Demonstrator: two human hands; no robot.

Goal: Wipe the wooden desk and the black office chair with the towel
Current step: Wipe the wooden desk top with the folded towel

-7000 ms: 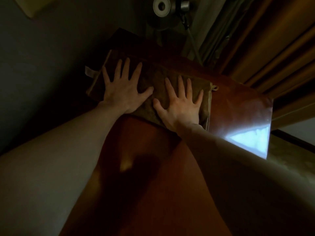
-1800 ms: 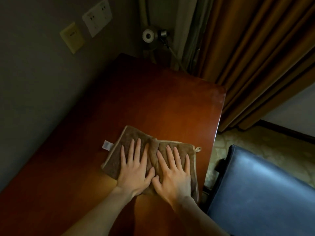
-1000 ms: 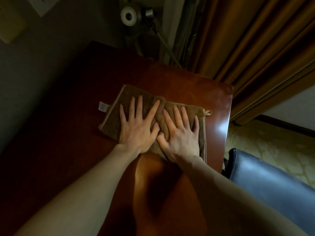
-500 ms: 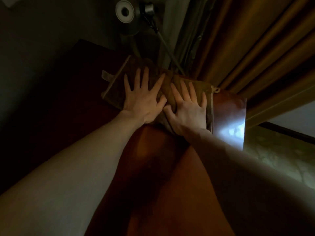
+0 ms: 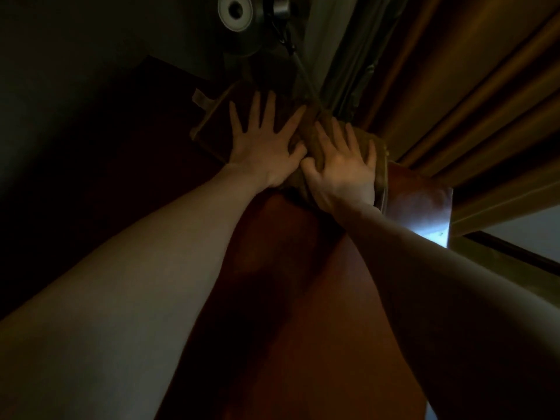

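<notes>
A folded brown towel [image 5: 216,128] with a white tag lies at the far end of the reddish wooden desk [image 5: 303,298]. My left hand [image 5: 263,147] presses flat on its left half, fingers spread and straight. My right hand [image 5: 342,168] presses flat on its right half, thumb beside the left thumb. The towel bunches into a ridge between the two hands. Both arms stretch far out over the desk. The black office chair is out of view.
A dark lamp head [image 5: 236,13] on a thin stalk stands just beyond the towel at the desk's back edge. Brown curtains [image 5: 454,101] hang at the right. The desk's far right corner [image 5: 433,213] shines with glare. A grey wall is on the left.
Both hands have pushed the towel farther away along the desk, from the middle to the back edge by the lamp. My arms are now fully stretched, and the chair has left the view.
</notes>
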